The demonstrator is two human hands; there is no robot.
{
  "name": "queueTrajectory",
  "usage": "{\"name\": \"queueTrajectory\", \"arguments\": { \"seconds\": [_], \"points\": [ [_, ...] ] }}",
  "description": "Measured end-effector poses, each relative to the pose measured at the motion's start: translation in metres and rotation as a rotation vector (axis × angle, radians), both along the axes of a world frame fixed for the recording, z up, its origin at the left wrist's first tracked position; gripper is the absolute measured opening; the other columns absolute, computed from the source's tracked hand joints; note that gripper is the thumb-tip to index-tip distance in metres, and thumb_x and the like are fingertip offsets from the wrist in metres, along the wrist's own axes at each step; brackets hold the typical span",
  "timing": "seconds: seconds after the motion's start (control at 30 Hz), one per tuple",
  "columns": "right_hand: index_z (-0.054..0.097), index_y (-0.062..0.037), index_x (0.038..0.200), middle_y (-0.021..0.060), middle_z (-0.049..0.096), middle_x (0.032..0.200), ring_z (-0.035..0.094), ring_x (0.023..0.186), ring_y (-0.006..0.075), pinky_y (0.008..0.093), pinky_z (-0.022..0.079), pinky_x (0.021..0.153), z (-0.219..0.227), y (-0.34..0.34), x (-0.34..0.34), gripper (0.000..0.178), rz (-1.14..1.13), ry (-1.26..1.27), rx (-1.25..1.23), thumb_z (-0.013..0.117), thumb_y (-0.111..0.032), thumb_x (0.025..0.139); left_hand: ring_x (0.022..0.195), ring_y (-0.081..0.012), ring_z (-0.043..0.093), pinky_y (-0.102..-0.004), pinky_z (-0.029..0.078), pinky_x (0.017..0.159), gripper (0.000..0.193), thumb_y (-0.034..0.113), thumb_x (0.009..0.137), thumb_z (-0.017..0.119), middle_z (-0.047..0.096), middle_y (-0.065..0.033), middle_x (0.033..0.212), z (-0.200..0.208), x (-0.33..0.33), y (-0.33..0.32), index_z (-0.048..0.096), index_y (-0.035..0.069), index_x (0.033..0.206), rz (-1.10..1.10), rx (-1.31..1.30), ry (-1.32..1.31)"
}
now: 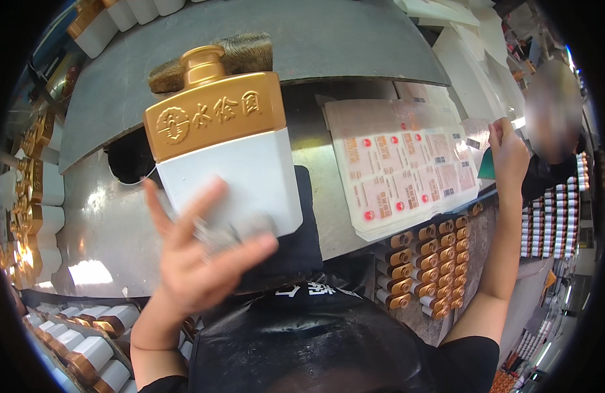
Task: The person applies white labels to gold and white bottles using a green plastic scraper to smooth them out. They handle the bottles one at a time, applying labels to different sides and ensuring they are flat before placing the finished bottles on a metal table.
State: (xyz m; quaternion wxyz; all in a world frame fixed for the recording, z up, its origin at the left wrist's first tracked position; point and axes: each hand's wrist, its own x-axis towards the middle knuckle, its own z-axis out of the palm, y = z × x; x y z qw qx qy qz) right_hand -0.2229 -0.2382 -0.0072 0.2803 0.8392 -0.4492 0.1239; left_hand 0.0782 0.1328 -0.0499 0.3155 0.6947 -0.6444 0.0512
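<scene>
Btl (229, 160), gold shoulder + neck, white body: nearest my cam, over the metal table (119, 236), left of its middle, betw. near edge and far grey board (355, 46). Long axis runs away from the wearer, neck toward the far edge and canted a bit left, base toward the near edge. Resting or raised, I can't tell.

L hand (191, 272): nearer of the two by far, at the btl's base end, so btl lies straight ahead of it. Fingers spread wide, not wrapped round anything; blurred grey patch at the fingertips, kind unclear. Contact w/ white face: can't confirm from here.

R hand (512, 154): well apart, off the table's right side. Fingers drawn together by a loose label (471, 129); can't tell if pinched. Green card (487, 165) just beside.

Label sheets (381, 187), printed w/ red dots: stacked toward the table's right end, betw. btl and R hand.

Dark pad (308, 213): partly under btl in my view, by near edge. Brown block (253, 52): behind the neck, at the board's near edge. Dark tub (129, 164): left of btl.

Outermost: more gold-and-white btls (47, 229) past the left edge; co-worker (545, 180), far right.
</scene>
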Motion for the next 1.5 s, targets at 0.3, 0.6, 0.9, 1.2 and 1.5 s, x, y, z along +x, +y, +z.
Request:
{"name": "queueTrajectory", "arguments": {
  "seconds": [0.3, 0.6, 0.9, 1.2, 1.5],
  "points": [
    [0.06, 0.0014, 0.081, 0.0043, 0.064, 0.069, 0.064, 0.061, 0.0101, 0.0227, 0.047, 0.055, 0.056, 0.179, 0.101, 0.009, 0.627, -0.583, 0.829, 0.068, 0.0, 0.081, 0.138, -0.0325, 0.033, -0.0462, 0.029, 0.113, 0.1, 0.037, 0.075, 0.08, 0.031, -0.0173, 0.15, -0.029, 0.009, 0.016, 0.024, 0.002, 0.149, 0.128, -0.041, 0.438],
    [0.057, 0.0002, 0.09, 0.0061, 0.067, 0.069, 0.061, 0.062, 0.0066, 0.0195, 0.047, 0.06, 0.021, 0.222, 0.182, 0.012, 0.538, -1.025, 1.672, 0.064, -0.01, 0.091, 0.143, -0.0297, 0.024, -0.0478, 0.027, 0.114, 0.092, 0.056, 0.088, 0.058, 0.022, -0.0167, 0.153, -0.003, 0.011, 0.007, 0.017, 0.003, 0.152, -0.012, -0.273, 1.029],
    [0.055, 0.0025, 0.103, 0.0016, 0.062, 0.062, 0.052, 0.057, 0.002, 0.019, 0.037, 0.052, -0.013, 0.203, 0.174, 0.025, 0.588, -0.908, 1.182, 0.067, -0.014, 0.088, 0.135, -0.0273, 0.036, -0.0385, 0.031, 0.111, 0.089, 0.013, 0.077, 0.066, 0.034, -0.0174, 0.146, -0.007, 0.003, -0.016, 0.019, 0.004, 0.151, 0.041, -0.29, 0.951],
    [0.045, 0.0066, 0.129, -0.004, 0.048, 0.059, 0.043, 0.055, 0.0014, 0.0173, 0.03, 0.051, -0.012, 0.193, 0.189, 0.059, 0.652, -0.744, 1.214, 0.073, -0.022, 0.086, 0.126, -0.0242, 0.043, -0.0359, 0.037, 0.105, 0.067, 0.015, 0.09, 0.059, 0.038, -0.0159, 0.142, -0.007, 0.021, -0.035, 0.026, 0.001, 0.147, 0.144, -0.364, 0.847],
    [0.043, 0.0072, 0.133, -0.0038, 0.048, 0.063, 0.043, 0.06, 0.0017, 0.0169, 0.033, 0.057, -0.015, 0.188, 0.188, 0.063, 0.583, -0.831, 1.411, 0.072, -0.024, 0.088, 0.123, -0.0249, 0.05, -0.0337, 0.042, 0.102, 0.063, 0.026, 0.096, 0.052, 0.045, -0.0175, 0.137, -0.007, 0.023, -0.027, 0.026, 0.003, 0.148, 0.094, -0.374, 1.05]
  ]
}}
